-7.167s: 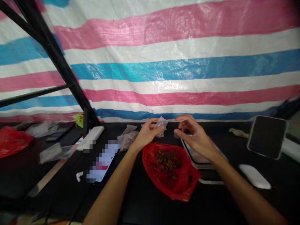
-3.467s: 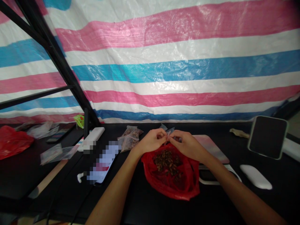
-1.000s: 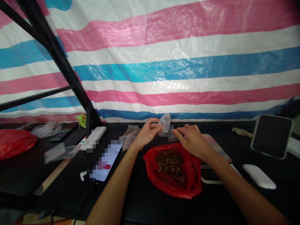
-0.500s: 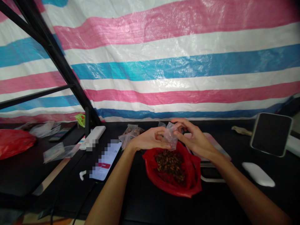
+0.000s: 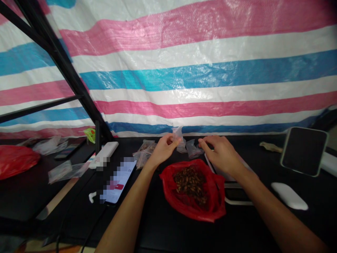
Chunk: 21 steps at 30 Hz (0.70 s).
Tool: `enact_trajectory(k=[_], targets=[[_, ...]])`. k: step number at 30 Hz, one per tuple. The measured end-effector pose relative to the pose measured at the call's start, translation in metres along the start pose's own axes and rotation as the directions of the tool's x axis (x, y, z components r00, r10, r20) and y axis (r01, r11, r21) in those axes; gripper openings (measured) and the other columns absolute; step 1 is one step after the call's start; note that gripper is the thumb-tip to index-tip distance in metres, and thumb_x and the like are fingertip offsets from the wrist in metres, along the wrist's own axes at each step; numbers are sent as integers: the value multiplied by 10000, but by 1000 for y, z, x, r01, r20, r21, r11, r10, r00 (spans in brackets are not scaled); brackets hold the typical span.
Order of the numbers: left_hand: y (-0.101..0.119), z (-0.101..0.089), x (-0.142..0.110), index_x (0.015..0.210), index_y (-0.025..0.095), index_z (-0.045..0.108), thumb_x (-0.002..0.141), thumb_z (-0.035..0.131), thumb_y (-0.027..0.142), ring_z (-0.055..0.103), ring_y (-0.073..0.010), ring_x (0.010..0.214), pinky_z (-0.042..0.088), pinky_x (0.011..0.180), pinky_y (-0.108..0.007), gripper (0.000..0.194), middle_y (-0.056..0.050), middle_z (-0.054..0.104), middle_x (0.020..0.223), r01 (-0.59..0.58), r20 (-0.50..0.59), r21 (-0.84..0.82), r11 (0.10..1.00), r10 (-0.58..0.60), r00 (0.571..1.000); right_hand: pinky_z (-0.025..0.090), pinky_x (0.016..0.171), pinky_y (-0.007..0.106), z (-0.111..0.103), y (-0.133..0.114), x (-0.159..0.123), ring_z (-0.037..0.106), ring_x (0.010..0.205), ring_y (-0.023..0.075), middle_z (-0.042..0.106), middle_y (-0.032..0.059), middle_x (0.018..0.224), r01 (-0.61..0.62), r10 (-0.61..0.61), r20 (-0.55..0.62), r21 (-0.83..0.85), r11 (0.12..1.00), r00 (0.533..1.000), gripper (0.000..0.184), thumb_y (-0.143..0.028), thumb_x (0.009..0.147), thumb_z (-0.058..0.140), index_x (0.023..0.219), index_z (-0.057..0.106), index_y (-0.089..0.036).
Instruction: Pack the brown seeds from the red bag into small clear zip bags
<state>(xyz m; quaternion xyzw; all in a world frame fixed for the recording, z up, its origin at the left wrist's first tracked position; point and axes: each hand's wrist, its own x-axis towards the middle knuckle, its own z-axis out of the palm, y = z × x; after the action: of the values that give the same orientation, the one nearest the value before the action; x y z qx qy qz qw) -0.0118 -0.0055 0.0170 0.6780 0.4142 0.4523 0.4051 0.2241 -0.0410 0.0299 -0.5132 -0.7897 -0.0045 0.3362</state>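
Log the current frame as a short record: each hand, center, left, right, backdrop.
left hand: pinching a clear plastic bag
right hand: near a small clear bag; whether it holds anything is unclear
center: open red bag containing brown pieces
left: filled clear bags, lit phone, white earbud
right: dark-screened device, tilted up
backdrop: striped plastic sheet
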Motion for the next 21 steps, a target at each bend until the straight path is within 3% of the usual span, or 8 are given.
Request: enact_trajectory(k=[4,9,14,18,19,21], targets=[[-17,3,2,1106,155,680,852,757,488,530,-127,666,411,642,-262,425,1,628,815,70,-57,87,994,-65,996,394,799,424,7,-1,-4,630,828,272,757,76,766,69,-53,166,-94,993,985,493,-490,1055,425,764,736,-243],[-25,9,5,1230,152,587,874,748,493,627,-126,623,485,589,-252,519,-14,642,840,154,-105,-67,986,-161,981,385,836,421,14,-1,-8,652,912,263,795,57,903,102,-86,217,-65,993,972,483,-455,1088,367,917,770,-250],[-19,2,12,1160,172,593,981,592,325,726,-189,840,572,737,-303,236,-66,691,948,112,-275,18,994,-102,956,371,836,414,11,0,-5,647,931,249,792,44,944,94,-77,187,-82,992,979,474,-428,1101,345,943,754,-248],[-11,-14,3,1070,178,624,898,636,209,652,-289,1127,505,976,-421,175,-126,661,1099,152,-459,200,968,-44,888,361,826,416,8,2,-4,637,944,256,786,46,967,60,-40,133,-153,986,990,456,-417,1098,357,940,746,-239],[-10,-16,-1,1065,170,636,869,654,183,606,-335,1205,464,1026,-464,198,-156,649,1140,193,-494,283,940,-30,869,359,834,421,8,3,-4,633,970,268,786,54,990,51,-30,116,-179,982,993,436,-410,1092,374,954,748,-233],[-10,-17,-9,1116,149,642,884,617,200,574,-392,1246,438,1033,-516,239,-207,634,1203,393,-524,640,660,1,851,351,863,438,8,6,-5,619,1025,296,784,75,1041,32,-12,84,-235,971,996,388,-392,1074,419,993,755,-216]])
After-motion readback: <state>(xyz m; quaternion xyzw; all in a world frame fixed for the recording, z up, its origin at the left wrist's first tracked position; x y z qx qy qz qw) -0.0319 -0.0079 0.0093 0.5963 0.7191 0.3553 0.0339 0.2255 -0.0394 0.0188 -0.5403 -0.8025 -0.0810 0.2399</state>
